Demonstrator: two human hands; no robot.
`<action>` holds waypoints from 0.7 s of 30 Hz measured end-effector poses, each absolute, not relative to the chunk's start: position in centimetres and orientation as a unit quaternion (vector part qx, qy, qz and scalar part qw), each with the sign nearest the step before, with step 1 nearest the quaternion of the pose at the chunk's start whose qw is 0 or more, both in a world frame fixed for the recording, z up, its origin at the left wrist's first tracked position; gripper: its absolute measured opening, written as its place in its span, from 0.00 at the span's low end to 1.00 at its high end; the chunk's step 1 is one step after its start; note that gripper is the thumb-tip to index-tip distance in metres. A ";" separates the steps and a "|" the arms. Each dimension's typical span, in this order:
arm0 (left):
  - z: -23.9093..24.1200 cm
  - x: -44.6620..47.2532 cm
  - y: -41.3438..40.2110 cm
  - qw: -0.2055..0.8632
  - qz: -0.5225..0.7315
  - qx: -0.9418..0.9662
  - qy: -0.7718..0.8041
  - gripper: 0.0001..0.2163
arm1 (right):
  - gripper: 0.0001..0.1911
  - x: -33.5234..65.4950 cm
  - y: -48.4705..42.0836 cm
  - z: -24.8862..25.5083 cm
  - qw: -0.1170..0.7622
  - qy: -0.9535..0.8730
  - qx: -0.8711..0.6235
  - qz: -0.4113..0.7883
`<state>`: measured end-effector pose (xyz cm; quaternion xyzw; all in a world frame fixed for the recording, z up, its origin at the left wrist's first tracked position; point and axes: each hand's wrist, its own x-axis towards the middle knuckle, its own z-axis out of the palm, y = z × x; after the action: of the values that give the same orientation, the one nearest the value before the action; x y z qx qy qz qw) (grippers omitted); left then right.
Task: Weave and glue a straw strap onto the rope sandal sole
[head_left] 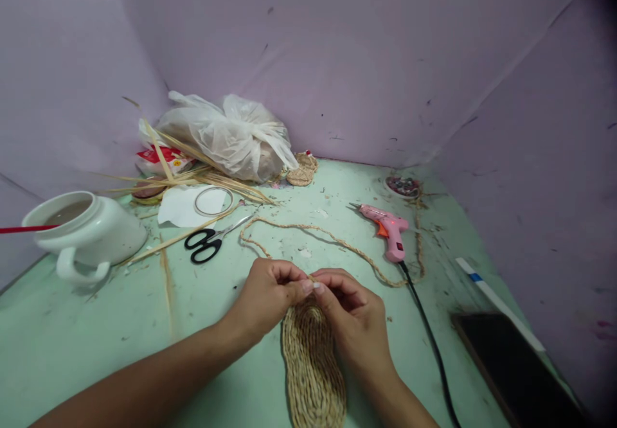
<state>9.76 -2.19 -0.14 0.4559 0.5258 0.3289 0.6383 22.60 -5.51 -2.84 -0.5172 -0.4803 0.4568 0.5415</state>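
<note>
A flat coiled sole (313,370), made of rows of braided straw cord, lies lengthwise in front of me, its lower end out of view. At its far rounded end my left hand (267,296) is closed in a pinch, thumb against forefinger. My right hand (359,319) pinches right beside it, and the two thumb tips nearly touch. A small bit of straw cord shows between the fingertips; the rest is covered by my fingers. The loose braided cord (332,238) comes out from behind my left hand and loops over the table to the right.
A pink glue gun (393,229) with a black cable lies at right, near a phone (515,370) and a white strip (499,303). Black-handled scissors (207,245), a tape ring (213,202), a tilted white pot (103,229), straw strips and a plastic bag (236,135) are at left.
</note>
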 end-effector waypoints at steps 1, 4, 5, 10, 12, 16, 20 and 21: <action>-0.2 9.8 -2.3 0.636 0.334 0.455 0.526 0.09 | 0.03 22.6 -5.5 -2.8 0.542 -0.488 -0.516 0.450; -0.3 10.0 -2.6 0.621 0.349 0.463 0.528 0.08 | 0.03 22.5 -5.6 -2.8 0.544 -0.491 -0.522 0.437; -0.3 10.1 -2.7 0.607 0.354 0.471 0.534 0.08 | 0.03 22.4 -5.7 -2.7 0.545 -0.486 -0.528 0.435; -0.5 10.5 -3.4 0.564 0.374 0.482 0.557 0.09 | 0.04 22.0 -6.0 -2.8 0.550 -0.476 -0.544 0.419; -0.7 10.6 -3.4 0.578 0.379 0.466 0.553 0.09 | 0.04 22.0 -6.0 -2.8 0.552 -0.490 -0.533 0.413; -1.1 10.7 -3.5 0.587 0.393 0.452 0.545 0.10 | 0.06 22.0 -6.1 -2.8 0.558 -0.520 -0.511 0.396; -1.0 10.8 -3.8 0.580 0.398 0.448 0.552 0.08 | 0.02 22.0 -6.2 -2.7 0.565 -0.510 -0.524 0.384; -1.0 10.8 -3.9 0.580 0.398 0.449 0.551 0.08 | 0.02 22.0 -6.2 -2.7 0.565 -0.508 -0.529 0.379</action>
<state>10.78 -3.85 -0.98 0.4488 0.5513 0.3981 0.5797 22.02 -6.25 -2.67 -0.5286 -0.5084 0.3787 0.5645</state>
